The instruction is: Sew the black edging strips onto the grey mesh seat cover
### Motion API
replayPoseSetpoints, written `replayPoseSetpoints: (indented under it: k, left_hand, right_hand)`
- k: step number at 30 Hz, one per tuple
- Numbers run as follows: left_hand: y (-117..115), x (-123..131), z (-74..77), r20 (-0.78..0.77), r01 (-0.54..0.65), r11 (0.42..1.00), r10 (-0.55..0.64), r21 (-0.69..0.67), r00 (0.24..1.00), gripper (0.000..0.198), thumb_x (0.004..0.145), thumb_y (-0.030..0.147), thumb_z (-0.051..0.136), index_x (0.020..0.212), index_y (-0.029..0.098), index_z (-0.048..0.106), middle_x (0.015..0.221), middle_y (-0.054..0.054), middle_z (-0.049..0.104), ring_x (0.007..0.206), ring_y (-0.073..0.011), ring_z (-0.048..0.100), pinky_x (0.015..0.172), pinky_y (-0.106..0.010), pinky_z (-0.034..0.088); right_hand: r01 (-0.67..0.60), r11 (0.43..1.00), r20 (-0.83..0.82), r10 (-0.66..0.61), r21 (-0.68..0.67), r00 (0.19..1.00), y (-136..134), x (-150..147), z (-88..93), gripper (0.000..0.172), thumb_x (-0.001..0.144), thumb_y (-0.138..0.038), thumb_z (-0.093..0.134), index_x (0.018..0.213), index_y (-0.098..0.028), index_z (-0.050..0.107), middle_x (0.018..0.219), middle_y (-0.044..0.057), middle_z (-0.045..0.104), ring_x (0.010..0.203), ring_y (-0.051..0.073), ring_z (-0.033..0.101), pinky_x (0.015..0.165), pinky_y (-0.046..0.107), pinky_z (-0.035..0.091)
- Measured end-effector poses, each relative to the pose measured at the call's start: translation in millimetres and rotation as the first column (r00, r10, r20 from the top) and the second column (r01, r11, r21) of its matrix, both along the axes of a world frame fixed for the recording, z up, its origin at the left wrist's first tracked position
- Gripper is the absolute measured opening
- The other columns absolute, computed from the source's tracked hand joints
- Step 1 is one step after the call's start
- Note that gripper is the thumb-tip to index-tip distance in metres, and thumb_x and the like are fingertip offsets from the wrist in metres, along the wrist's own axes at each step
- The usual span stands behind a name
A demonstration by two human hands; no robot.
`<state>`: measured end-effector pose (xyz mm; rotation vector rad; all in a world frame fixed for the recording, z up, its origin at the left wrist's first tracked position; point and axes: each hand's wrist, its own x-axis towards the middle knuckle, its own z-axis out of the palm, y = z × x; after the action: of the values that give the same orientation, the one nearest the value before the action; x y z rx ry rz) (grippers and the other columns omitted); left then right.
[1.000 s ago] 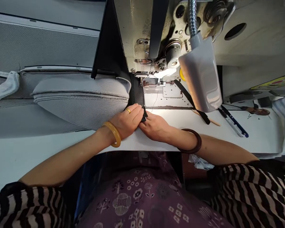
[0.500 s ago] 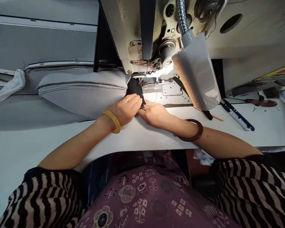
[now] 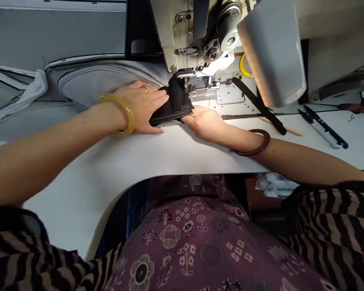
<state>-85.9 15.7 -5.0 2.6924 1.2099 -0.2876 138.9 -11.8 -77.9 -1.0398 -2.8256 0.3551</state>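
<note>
Passage for the left hand [image 3: 139,107] and right hand [image 3: 204,123] runs along the white table top [image 3: 145,161] toward the body. Obstacles: sewing machine head [image 3: 194,36] ahead, lamp housing [image 3: 271,52] right, grey mesh cushion [image 3: 94,83] left.

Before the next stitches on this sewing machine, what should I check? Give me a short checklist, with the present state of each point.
1. Black woven fabric strap placed at the thin steel needle: ok, its edge lies just below the needle.
2. Left hand steadying the strap: ok, it presses the strap's left side.
3. Right hand supporting the strap: ok, it touches the strap's right end.
4. Both hands clear of the needle: ok, neither touches it, though both are close.
5. Metal presser foot lowered onto the strap: cannot tell.
6. Needle threaded: cannot tell.
</note>
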Motion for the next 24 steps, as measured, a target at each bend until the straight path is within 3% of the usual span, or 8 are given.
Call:
replayPoseSetpoints:
  k: [4, 6, 9, 12, 14, 18, 21, 24]
  left_hand:
    - [4.5, -31.5, 21.5, -0.209, 0.085, 0.993, -0.065, 0.088, 0.976, 0.091, 0.054, 0.103, 0.025, 0.058, 0.016, 0.054, 0.086, -0.009, 0.067, 0.123, -0.0323, 0.050, 0.118, -0.056, 0.003]
    - [-7.2, -42.6, 36.0, -0.329, 0.110, 0.984, -0.060, 0.137, 0.942, 0.084, 0.056, 0.103, 0.016, 0.042, 0.022, 0.037, 0.060, -0.006, 0.057, 0.109, -0.0280, 0.057, 0.117, -0.053, 0.010]
    - [-44.6, -31.4, 54.8, -0.493, 0.201, 0.979, -0.157, 0.038, 0.856, 0.065, 0.081, 0.070, 0.035, 0.036, 0.023, 0.033, 0.036, -0.005, 0.042, 0.064, -0.0213, 0.057, 0.089, -0.044, 0.043]
    - [-86.1, 11.0, 55.5, -0.428, 0.334, 0.939, -0.334, -0.078, 0.840, 0.019, 0.069, 0.016, 0.049, 0.053, 0.020, 0.057, 0.049, -0.006, 0.061, 0.054, -0.0183, 0.055, 0.072, -0.036, 0.044]
    - [-103.5, 39.8, 44.9, -0.375, 0.309, 0.939, -0.344, -0.152, 0.861, 0.021, 0.072, 0.019, 0.051, 0.053, 0.019, 0.058, 0.049, -0.007, 0.062, 0.053, -0.0194, 0.056, 0.069, -0.036, 0.045]
    - [-110.4, 62.8, 20.9, -0.304, 0.043, 0.999, -0.051, -0.032, 0.951, 0.042, 0.092, 0.036, 0.038, 0.069, 0.017, 0.067, 0.059, -0.011, 0.065, 0.063, -0.0252, 0.063, 0.068, -0.039, 0.049]
    - [-101.2, 55.9, 7.0, -0.194, -0.213, 0.964, 0.242, 0.161, 0.951, 0.030, 0.088, 0.024, 0.041, 0.092, 0.013, 0.068, 0.078, -0.016, 0.068, 0.078, -0.0308, 0.066, 0.068, -0.042, 0.051]
    - [-85.5, 48.1, -10.3, -0.033, -0.268, 0.920, 0.289, 0.286, 0.957, 0.043, 0.085, 0.012, 0.038, 0.122, 0.010, 0.060, 0.123, -0.023, 0.060, 0.097, -0.0320, 0.063, 0.081, -0.046, 0.051]
  right_hand:
    - [0.025, 1.000, 0.018, -0.025, -0.017, 1.000, 4.2, 0.8, 0.0, 0.032, 0.085, -0.011, 0.041, 0.106, -0.013, 0.065, 0.089, 0.008, 0.065, 0.086, 0.021, 0.055, 0.070, 0.029, 0.037]
    - [0.020, 1.000, 0.003, -0.020, -0.005, 1.000, 6.2, 1.8, -0.7, 0.035, 0.085, -0.010, 0.041, 0.110, -0.014, 0.064, 0.088, 0.007, 0.066, 0.085, 0.020, 0.055, 0.068, 0.028, 0.036]
    - [-0.007, 1.000, -0.013, 0.007, 0.021, 1.000, 3.6, 0.6, 0.3, 0.038, 0.086, -0.012, 0.041, 0.118, -0.016, 0.063, 0.093, 0.007, 0.067, 0.086, 0.020, 0.056, 0.069, 0.029, 0.036]
    - [-0.046, 0.995, -0.054, 0.051, 0.094, 0.997, -8.1, -6.1, 2.6, 0.039, 0.091, -0.031, 0.047, 0.125, -0.014, 0.059, 0.101, 0.011, 0.067, 0.087, 0.023, 0.056, 0.073, 0.032, 0.038]
    - [-0.096, 0.981, -0.059, 0.107, 0.167, 0.993, -17.9, -12.1, 3.5, 0.041, 0.093, -0.036, 0.046, 0.121, -0.010, 0.060, 0.101, 0.014, 0.065, 0.086, 0.024, 0.054, 0.075, 0.035, 0.038]
    - [-0.205, 0.956, 0.042, 0.201, 0.208, 0.979, -29.4, -19.7, 6.7, 0.037, 0.096, -0.012, 0.028, 0.106, -0.005, 0.063, 0.090, 0.016, 0.063, 0.079, 0.023, 0.051, 0.066, 0.035, 0.035]
    - [-0.278, 0.938, 0.091, 0.264, 0.207, 0.960, -30.3, -21.1, 12.2, 0.043, 0.094, -0.005, 0.021, 0.104, -0.002, 0.063, 0.093, 0.020, 0.064, 0.079, 0.024, 0.054, 0.060, 0.034, 0.035]
    - [-0.298, 0.925, 0.120, 0.276, 0.237, 0.953, -30.5, -22.2, 15.9, 0.045, 0.091, 0.000, 0.020, 0.107, 0.002, 0.062, 0.099, 0.024, 0.065, 0.083, 0.025, 0.058, 0.058, 0.035, 0.041]
